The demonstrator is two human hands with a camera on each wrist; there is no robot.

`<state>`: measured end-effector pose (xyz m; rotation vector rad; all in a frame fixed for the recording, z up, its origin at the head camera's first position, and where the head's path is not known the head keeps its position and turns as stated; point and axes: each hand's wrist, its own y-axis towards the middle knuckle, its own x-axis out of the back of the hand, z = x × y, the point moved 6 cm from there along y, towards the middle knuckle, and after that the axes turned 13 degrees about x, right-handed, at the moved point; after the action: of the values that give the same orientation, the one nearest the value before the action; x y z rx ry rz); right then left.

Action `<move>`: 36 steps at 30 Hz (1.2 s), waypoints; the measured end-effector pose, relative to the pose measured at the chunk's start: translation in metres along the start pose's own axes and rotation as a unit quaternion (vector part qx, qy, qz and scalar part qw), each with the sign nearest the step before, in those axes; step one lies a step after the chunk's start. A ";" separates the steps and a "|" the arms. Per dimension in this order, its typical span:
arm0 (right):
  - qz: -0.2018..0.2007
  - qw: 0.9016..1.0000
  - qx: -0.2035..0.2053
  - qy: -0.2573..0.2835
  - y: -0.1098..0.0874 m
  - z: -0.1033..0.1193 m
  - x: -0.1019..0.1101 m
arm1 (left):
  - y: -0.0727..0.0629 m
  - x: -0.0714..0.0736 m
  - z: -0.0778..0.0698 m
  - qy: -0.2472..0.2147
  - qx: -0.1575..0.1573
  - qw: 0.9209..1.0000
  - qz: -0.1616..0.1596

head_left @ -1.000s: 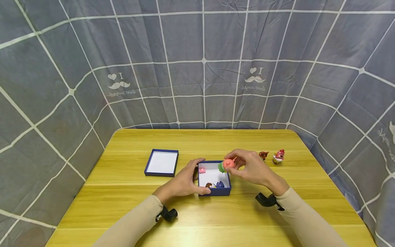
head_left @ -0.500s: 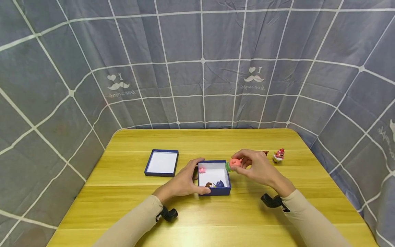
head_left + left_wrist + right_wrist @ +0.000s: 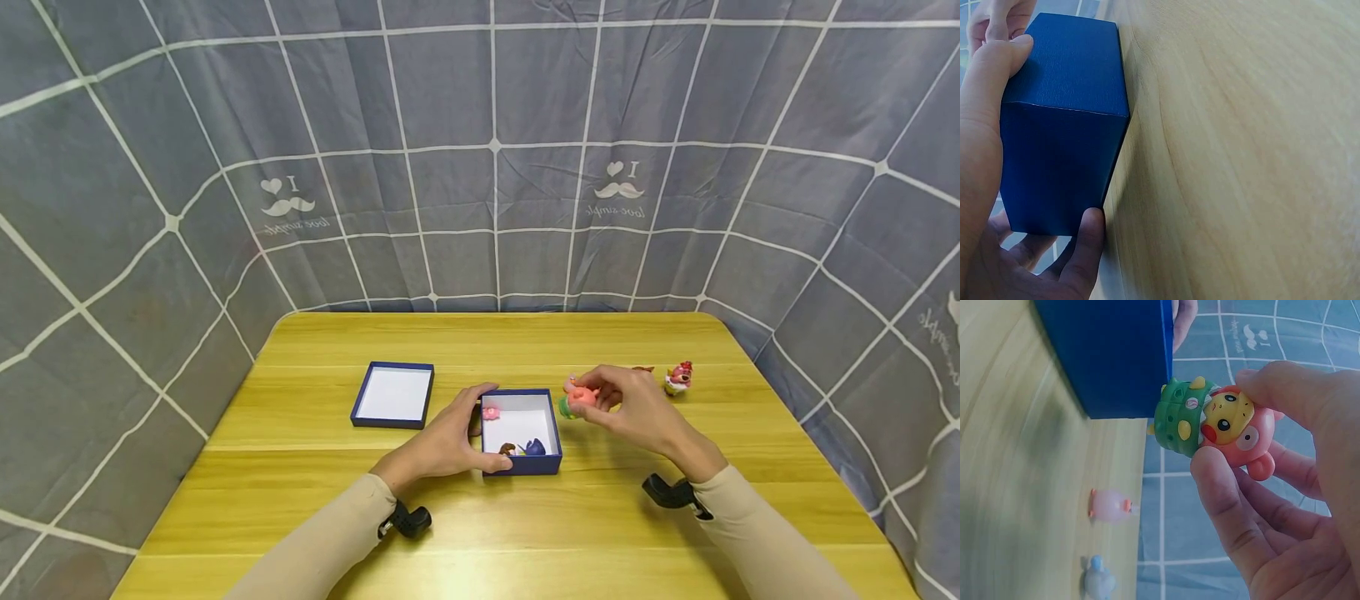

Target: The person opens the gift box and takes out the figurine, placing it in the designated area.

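Observation:
My left hand [image 3: 450,437] grips the left side of an uncovered dark blue box [image 3: 528,467] with a white inside. Its thumb lies at the near left corner, and the other fingers bend round the far side. Inside are a small pink figurine [image 3: 491,413], a brown one [image 3: 507,450] and a purple-blue one [image 3: 534,448]. To the right of the box, my right hand [image 3: 633,408] pinches a pink and green figurine [image 3: 1235,425] between thumb and fingers. The right wrist view shows its yellow face and green spiked base, tilted sideways in that picture.
A shallow blue lid [image 3: 392,393] with a white inside lies left of the box. A pink figurine with a red top [image 3: 678,379] stands to the right. Partly hidden behind the right hand is a brown-red figurine [image 3: 643,368]. A grey checked curtain [image 3: 495,192] hangs behind the table.
My right hand has carried the pink and green figurine from over the box's right part to outside its right edge, now covering most of the brown-red figurine. The left hand and box stay put.

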<state>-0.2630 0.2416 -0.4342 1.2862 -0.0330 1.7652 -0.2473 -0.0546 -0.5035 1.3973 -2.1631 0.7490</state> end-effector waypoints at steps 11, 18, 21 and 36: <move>0.006 1.000 -0.026 -0.015 -0.011 -0.011 -0.002 | 0.001 -0.001 0.001 -0.002 -0.005 1.000 -0.002; 0.019 0.999 -0.032 -0.017 -0.012 -0.019 -0.007 | 0.001 -0.001 0.001 0.002 -0.003 1.000 -0.001; 0.030 0.999 -0.036 -0.013 -0.012 -0.021 -0.010 | 0.001 -0.001 0.001 0.003 -0.003 1.000 0.000; 0.055 0.998 -0.035 -0.010 -0.014 -0.029 -0.020 | 0.002 0.000 0.002 0.003 -0.001 1.000 0.000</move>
<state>-0.2741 0.2512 -0.4694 1.2733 -0.1781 1.8275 -0.2489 -0.0552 -0.5056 1.3928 -2.1584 0.7498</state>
